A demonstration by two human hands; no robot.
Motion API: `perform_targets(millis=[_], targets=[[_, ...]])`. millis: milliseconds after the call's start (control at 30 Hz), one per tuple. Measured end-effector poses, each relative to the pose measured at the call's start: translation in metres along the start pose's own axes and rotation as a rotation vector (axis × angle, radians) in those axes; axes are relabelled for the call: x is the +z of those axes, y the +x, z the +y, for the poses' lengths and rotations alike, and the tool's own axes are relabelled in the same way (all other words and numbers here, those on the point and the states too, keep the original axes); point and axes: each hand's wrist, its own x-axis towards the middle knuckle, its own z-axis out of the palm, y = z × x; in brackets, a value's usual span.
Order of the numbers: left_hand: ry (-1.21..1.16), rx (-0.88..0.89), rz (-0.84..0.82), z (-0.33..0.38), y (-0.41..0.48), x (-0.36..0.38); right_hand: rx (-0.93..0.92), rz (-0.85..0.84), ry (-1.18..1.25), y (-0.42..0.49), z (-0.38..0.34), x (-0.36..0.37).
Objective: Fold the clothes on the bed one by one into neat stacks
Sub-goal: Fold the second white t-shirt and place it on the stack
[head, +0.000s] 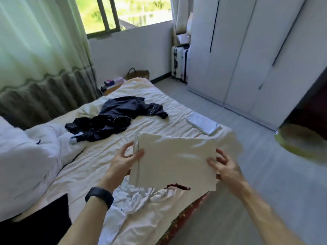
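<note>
Holding the folded cream cloth [173, 160] above the bed [159, 96], you have one piece finished and ready to set down. From the head view, your left hand [125, 160] pinches its left edge, thumb on top and fingers beneath. Your right hand [224, 167] grips the right edge with curled fingers, though blur softens it. A folded white piece [203, 122] lies at one o'clock near the bed's edge, which looks like the stack to build on. A dark garment [116, 115] lies unfolded at eleven o'clock and a crumpled white garment [141, 197] at six o'clock, under the cloth. Next, I judge, you should carry the cloth flat and level towards one o'clock, so the folds hold.
</note>
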Motion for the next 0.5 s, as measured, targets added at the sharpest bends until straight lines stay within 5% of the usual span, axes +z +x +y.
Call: perform_targets(millis=[500], targets=[[0.020, 0.201, -0.323, 0.164, 0.171, 0.241, -0.266, 0.366, 0.106, 0.102, -0.154, -0.194]])
